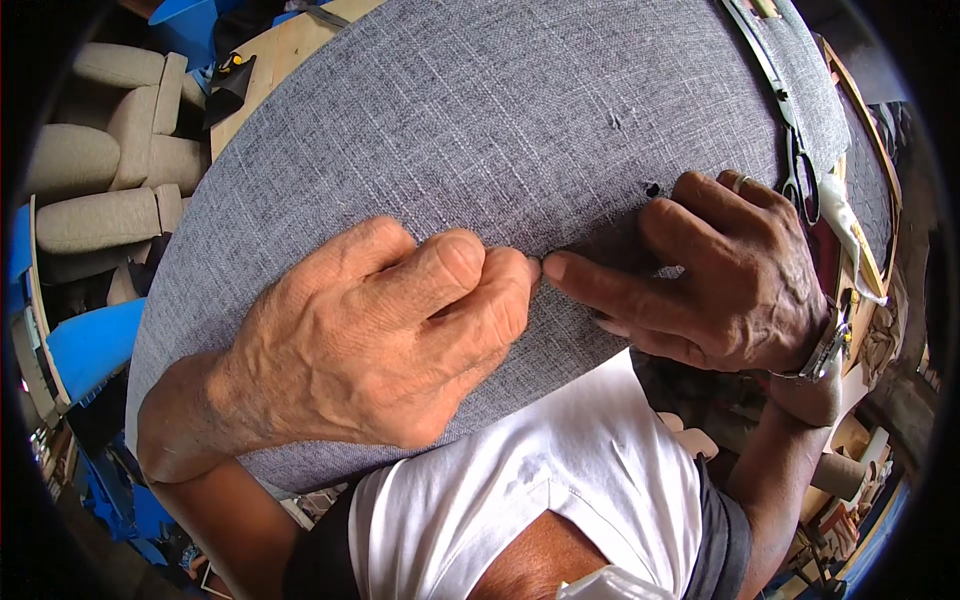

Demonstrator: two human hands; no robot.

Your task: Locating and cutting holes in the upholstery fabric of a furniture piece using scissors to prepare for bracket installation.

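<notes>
Grey woven fabric (450,130) covers a large rounded piece in front of me, right up to my white shirt. My left hand (390,325) rests on it, closed, its thumb and fingertips pressed together in a pinch; what sits between them is hidden. My right hand (720,275) lies on the fabric with one digit stretched out to meet the left fingertips, apart from its other, bent fingers. Nothing shows in its grip. Just beyond its knuckles is a small dark spot (653,189) on the fabric. Large scissors (783,100) lie farther off at the right.
Beige sofa pieces (130,150) stand at the far left, with blue panels (95,340) beside them. A wooden board (285,55) shows behind the fabric's left edge. At the right lies a white plastic-wrapped bundle (845,225). Clutter surrounds the lower right.
</notes>
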